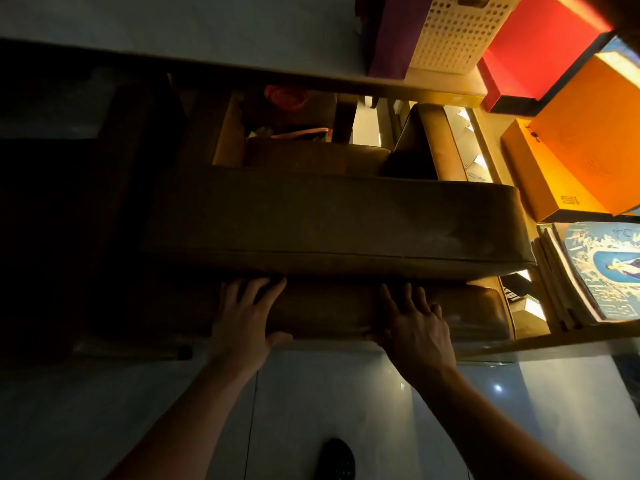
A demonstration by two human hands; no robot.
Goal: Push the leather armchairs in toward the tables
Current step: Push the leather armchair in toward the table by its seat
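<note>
both hands lie flat, fingers spread, gripping nothing: left hand and right hand press the armchair back. its long axis runs crosswise, directly ahead. table lies beyond it; push straight forward, evenly.

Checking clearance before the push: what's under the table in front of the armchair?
Under the table, past the armchair, a table leg, a red object and a pink strap show. The left side is too dark to read, and the chair's back hides the floor.
</note>
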